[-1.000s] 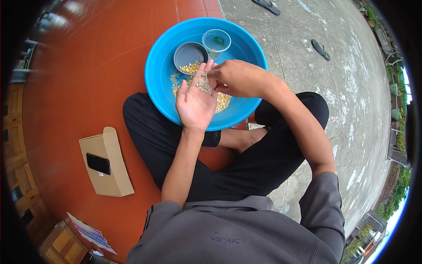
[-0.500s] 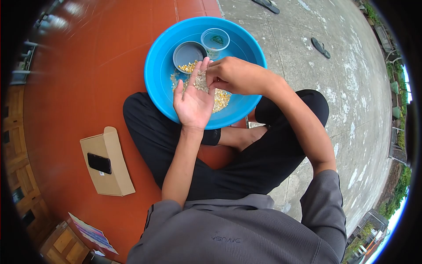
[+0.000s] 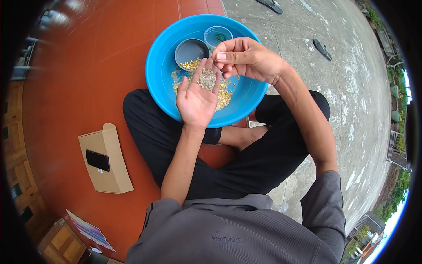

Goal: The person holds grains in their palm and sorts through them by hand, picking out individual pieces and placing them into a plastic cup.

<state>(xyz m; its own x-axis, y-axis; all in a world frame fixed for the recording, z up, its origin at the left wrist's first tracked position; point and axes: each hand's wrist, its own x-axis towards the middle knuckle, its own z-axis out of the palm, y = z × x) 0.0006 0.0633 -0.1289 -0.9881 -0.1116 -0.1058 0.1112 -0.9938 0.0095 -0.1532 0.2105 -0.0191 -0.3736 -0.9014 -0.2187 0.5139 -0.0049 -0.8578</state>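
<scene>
1. The basin (image 3: 163,75) sits in front of the person, just beyond the crossed legs.
2. The left hand (image 3: 196,108) reaches over the basin's near rim, palm up, fingers extended and slightly spread, wide open. Pale bits (image 3: 207,81) lie loose on its fingers, above the basin's middle.
3. The right hand (image 3: 246,58) is over the basin's right half, just beside the left fingertips. Its thumb and forefinger are pinched together, the other fingers curled; whether anything is between the tips cannot be told.
4. The pile (image 3: 224,97) of mixed yellow and pale grains lies on the basin's floor, beneath and right of the left hand, partly hidden by it.
5. The bowl (image 3: 192,49) rests inside the basin's far left part, with yellow kernels (image 3: 190,65) along its near edge, close by the left fingertips.
6. The cup (image 3: 218,35) stands right of the bowl, toward the basin's far rim, just beyond the right hand.
</scene>
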